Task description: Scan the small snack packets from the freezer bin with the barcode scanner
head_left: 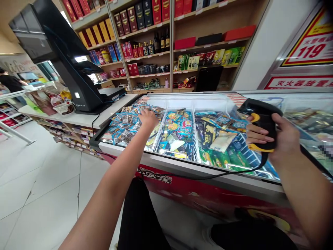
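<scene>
My right hand point(275, 139) grips a black and yellow barcode scanner point(261, 121) over the right side of an open chest freezer point(182, 166); its cable runs down along the freezer's front edge. My left hand point(148, 119) reaches into the freezer's left compartment, fingers curled down onto a heap of blue wrapped ice creams point(126, 123). What the fingers hold, if anything, is hidden. Wire dividers split the freezer into compartments full of coloured packets.
A black checkout terminal point(67, 66) stands on a white counter point(85, 119) left of the freezer. Shelves of boxes and bottles point(156, 45) line the back wall. A person in black point(10, 83) stands far left. Tiled floor lies at lower left.
</scene>
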A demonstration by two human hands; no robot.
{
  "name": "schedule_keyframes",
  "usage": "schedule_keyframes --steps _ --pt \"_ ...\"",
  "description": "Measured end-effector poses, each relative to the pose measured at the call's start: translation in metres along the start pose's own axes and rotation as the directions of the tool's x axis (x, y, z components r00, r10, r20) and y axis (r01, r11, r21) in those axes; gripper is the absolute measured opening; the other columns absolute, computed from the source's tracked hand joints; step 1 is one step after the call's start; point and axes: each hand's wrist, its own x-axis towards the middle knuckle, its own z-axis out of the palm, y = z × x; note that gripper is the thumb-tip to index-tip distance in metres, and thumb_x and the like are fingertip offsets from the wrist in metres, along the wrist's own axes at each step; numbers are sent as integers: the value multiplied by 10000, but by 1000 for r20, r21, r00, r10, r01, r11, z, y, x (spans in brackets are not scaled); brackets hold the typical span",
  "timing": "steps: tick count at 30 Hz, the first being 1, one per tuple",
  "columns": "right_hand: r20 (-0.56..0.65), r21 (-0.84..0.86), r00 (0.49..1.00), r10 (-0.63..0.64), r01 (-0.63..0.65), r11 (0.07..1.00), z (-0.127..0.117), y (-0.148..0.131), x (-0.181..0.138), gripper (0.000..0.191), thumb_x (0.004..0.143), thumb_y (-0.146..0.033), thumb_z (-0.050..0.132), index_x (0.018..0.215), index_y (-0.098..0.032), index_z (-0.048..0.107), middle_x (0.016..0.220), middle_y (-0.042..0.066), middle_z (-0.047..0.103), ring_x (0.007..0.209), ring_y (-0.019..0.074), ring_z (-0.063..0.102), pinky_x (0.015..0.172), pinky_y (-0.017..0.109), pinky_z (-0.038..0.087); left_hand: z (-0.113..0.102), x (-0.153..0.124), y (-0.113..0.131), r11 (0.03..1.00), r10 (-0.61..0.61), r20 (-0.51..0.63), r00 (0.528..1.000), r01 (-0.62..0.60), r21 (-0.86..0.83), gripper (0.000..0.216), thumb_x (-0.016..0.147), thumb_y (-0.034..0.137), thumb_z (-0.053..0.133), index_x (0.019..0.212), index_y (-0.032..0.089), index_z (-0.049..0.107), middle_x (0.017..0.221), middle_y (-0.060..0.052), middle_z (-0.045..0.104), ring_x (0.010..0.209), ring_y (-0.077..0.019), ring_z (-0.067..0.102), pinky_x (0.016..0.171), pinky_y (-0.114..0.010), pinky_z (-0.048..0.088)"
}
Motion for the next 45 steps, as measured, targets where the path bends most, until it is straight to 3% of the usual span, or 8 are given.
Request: schedule_keyframes --steps 15,22,25,28,30,32,39,45 --pt "76 -26 997 34 -32 999 -11 0 8 351 823 -426 826 1029 -174 694 626 -69 367 479 25 73 383 175 281 -5 -21 -5 958 285 -68 956 -282 55 406 972 58 434 1235 122 736 1222 -234 713 1184 -357 701 1014 -467 488" --pt "178 7 982 59 -61 998 -19 -2 13 472 743 -369 913 1077 -161 653 612 -62 460 415 22 189 374 172 418 -23 -21 11 902 238 -413 879 -358 -242 315 1029 121 404 1193 211 658 1242 -169 703 1167 -313 681 1000 -436 480" --pt "198 -1 978 66 -67 998 -20 -2 14 480 753 -377 901 1085 -155 635 609 -63 472 404 21 219 379 168 426 -23 -15 37 641 76 -435 897 -378 -668 227 1022 137 418 1060 228 623 1144 -117 695 1085 -247 679 893 -344 517" --pt "179 -12 979 94 -93 996 -18 0 12 407 819 -392 846 1073 -175 614 605 -65 458 401 27 233 385 166 410 -18 -11 72 26 9 -105 994 -105 -994 228 1042 228 364 934 233 564 798 -24 591 726 -159 624 655 -252 496" --pt "151 -30 981 120 -116 993 -15 2 10 342 888 -427 784 1042 -182 602 607 -60 444 401 28 226 387 163 380 -12 -13 93 -352 158 101 982 151 -924 283 1056 351 340 933 231 564 699 7 514 575 -126 540 551 -228 451" --pt "136 -81 977 165 -155 985 -12 4 8 316 934 -462 729 1011 -188 592 604 -50 442 404 31 217 389 171 355 -4 -17 110 -538 317 139 938 299 -788 361 1047 493 375 975 220 599 717 2 548 548 -109 533 531 -229 453" --pt "169 -301 933 319 -259 918 -12 12 9 382 903 -528 762 992 -208 572 596 -48 455 411 36 247 394 174 306 31 -21 120 -488 560 71 825 399 -776 303 949 463 679 1123 215 684 889 -36 707 635 -108 640 548 -214 505" --pt "205 -387 901 382 -284 877 -10 16 6 414 901 -548 780 914 -204 551 605 -36 477 404 42 307 398 188 293 32 -27 106 -478 516 51 855 337 -811 573 958 663 643 1346 243 692 1218 -113 774 845 -175 761 677 -271 607"
